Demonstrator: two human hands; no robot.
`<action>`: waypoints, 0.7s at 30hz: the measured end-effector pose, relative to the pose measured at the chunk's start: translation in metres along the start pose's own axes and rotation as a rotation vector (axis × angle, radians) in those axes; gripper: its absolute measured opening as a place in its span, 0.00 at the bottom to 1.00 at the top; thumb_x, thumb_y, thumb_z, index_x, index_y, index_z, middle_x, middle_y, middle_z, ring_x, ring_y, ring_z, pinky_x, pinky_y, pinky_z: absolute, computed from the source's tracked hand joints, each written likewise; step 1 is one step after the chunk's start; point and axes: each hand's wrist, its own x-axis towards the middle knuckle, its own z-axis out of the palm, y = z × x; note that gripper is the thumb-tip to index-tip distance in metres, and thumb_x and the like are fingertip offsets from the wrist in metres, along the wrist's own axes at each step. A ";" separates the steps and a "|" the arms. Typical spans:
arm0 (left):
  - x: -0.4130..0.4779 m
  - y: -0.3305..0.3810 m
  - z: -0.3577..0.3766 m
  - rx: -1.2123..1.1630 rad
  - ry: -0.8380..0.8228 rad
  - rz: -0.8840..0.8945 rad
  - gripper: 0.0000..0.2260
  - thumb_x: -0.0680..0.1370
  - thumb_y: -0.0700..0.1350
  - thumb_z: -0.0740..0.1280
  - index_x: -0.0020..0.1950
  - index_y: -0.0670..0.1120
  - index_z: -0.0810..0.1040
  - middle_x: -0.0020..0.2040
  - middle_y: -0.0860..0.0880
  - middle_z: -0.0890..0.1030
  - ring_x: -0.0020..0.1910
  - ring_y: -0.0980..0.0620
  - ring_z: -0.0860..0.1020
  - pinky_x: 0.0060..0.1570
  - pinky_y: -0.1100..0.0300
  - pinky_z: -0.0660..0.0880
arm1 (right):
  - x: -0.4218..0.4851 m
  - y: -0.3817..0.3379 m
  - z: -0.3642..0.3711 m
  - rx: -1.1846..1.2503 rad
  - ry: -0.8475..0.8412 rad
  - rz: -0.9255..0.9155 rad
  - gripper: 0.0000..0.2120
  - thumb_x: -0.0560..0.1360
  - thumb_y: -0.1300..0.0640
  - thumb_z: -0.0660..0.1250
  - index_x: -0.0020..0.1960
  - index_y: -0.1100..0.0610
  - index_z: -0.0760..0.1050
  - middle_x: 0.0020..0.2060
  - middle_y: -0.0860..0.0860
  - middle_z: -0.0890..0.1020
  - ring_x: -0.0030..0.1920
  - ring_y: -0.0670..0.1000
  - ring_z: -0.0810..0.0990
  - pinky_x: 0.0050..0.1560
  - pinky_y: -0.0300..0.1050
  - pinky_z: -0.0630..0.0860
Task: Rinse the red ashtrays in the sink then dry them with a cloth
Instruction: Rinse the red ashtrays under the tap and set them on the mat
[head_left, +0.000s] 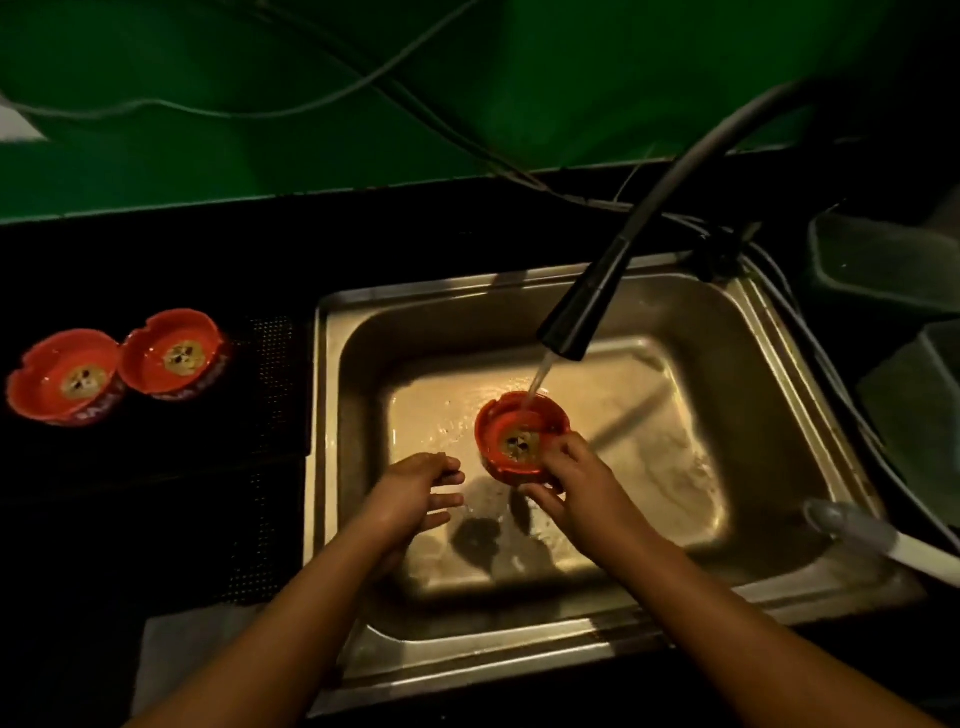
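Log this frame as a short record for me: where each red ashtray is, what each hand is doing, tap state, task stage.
rinsed ashtray: upright under the water stream
right hand: grip on that ashtray's near rim
left hand: open, holds nothing, over the sink
tap: running
counter: outer ashtray and inner ashtray, upright, side by side left of the sink
cloth: none identifiable
stage: rinsing; drying not yet started
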 end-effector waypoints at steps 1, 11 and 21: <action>0.001 -0.002 0.003 -0.020 -0.010 -0.023 0.10 0.81 0.46 0.58 0.52 0.45 0.78 0.51 0.46 0.81 0.47 0.47 0.81 0.44 0.57 0.75 | 0.005 0.005 0.002 0.009 0.003 0.013 0.14 0.74 0.56 0.70 0.59 0.57 0.76 0.57 0.51 0.72 0.55 0.49 0.74 0.57 0.42 0.73; 0.037 -0.005 0.004 0.007 0.067 -0.080 0.11 0.83 0.45 0.56 0.54 0.46 0.77 0.55 0.45 0.81 0.53 0.45 0.80 0.54 0.52 0.75 | 0.014 0.039 0.009 0.039 -0.175 0.064 0.09 0.76 0.60 0.65 0.56 0.58 0.77 0.57 0.56 0.74 0.56 0.55 0.74 0.52 0.39 0.69; 0.061 -0.010 0.023 -0.085 -0.005 -0.085 0.13 0.83 0.50 0.56 0.62 0.52 0.76 0.60 0.47 0.79 0.55 0.44 0.80 0.54 0.52 0.76 | 0.037 0.033 0.009 0.368 -0.267 0.212 0.11 0.75 0.55 0.69 0.56 0.44 0.77 0.56 0.46 0.78 0.53 0.43 0.78 0.54 0.35 0.74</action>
